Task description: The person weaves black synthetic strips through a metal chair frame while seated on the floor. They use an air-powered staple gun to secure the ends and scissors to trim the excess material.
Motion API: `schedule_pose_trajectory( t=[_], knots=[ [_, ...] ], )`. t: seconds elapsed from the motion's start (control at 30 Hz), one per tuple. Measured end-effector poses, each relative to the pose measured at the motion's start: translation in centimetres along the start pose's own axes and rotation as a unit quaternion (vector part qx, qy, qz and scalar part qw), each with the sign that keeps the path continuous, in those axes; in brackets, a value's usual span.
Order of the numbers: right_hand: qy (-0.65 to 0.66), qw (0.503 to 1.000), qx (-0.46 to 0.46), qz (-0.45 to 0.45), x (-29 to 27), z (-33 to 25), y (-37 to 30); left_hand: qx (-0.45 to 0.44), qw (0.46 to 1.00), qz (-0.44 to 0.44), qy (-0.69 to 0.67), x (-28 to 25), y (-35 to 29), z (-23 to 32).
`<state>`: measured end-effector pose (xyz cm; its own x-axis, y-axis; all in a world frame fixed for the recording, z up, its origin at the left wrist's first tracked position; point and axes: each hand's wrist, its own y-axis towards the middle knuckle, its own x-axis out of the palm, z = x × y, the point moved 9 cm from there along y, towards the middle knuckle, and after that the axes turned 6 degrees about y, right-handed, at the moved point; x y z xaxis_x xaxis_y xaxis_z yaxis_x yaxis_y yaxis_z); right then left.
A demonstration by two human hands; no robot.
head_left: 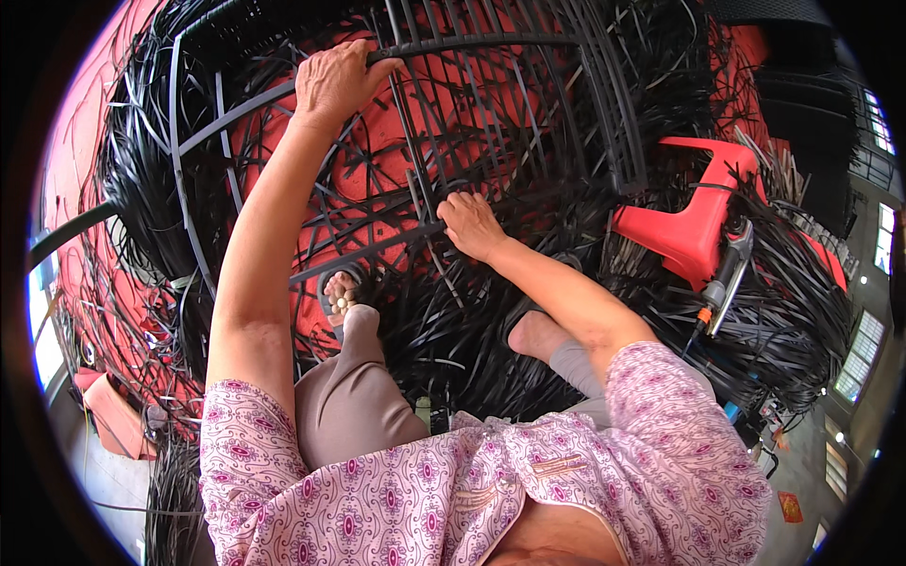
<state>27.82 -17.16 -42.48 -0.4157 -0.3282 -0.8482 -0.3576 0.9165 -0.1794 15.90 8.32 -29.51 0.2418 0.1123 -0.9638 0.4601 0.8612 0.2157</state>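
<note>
A black furniture frame [236, 111], strung in part with flat black strips [528, 104], stands in front of me. At its far curved bar, my left hand [332, 83] is closed over the rail with the thumb lying along it. My right hand [469, 224] is lower and nearer the middle, its fingers curled round the near bar [377, 247] beside a crossing strip. The undersides of both hands' fingers are hidden. On the frame's right half the strips run close together in rows, while the left part shows bare rails.
Loose black strips [462, 349] lie in heaps over a red ground sheet [354, 184] around my sandalled feet [351, 292]. At the right are a red plastic stool [694, 222] and a grey air tool [729, 274] with a hose. A bundle of strips [142, 170] hangs at the left.
</note>
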Motion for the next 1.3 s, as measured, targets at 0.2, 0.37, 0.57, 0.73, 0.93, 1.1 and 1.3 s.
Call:
schedule_pose_trajectory(
  t=[0.2,0.37,0.57,0.73,0.93,1.1,1.3],
  knots=[
    [0.03,0.985,0.169,-0.027,1.5,5.3,2.2,0.017,0.999,0.029,0.004,2.3,2.1,1.2],
    [0.206,0.96,0.186,0.016,-4.7,7.8,2.4,0.053,0.996,0.067,0.011,2.9,1.0,2.1],
    [0.079,0.977,0.16,0.112,-24.8,9.0,-4.0,0.055,0.994,0.087,0.04,3.5,0.3,1.1],
    [0.048,0.913,0.289,0.283,-36.2,14.4,-19.2,0.054,0.995,0.07,0.05,2.8,0.3,1.4],
    [-0.138,0.79,0.419,0.426,-42.3,17.5,-38.1,-0.015,0.998,-0.066,-0.014,3.1,0.3,1.1],
    [0.053,0.645,0.509,0.568,-42.1,25.9,-51.4,0.037,0.996,0.013,0.075,6.1,0.8,1.4],
    [0.092,0.708,0.641,0.282,-37.1,29.1,-49.1,-0.022,0.997,-0.068,0.028,5.0,0.6,1.2]
  ],
)
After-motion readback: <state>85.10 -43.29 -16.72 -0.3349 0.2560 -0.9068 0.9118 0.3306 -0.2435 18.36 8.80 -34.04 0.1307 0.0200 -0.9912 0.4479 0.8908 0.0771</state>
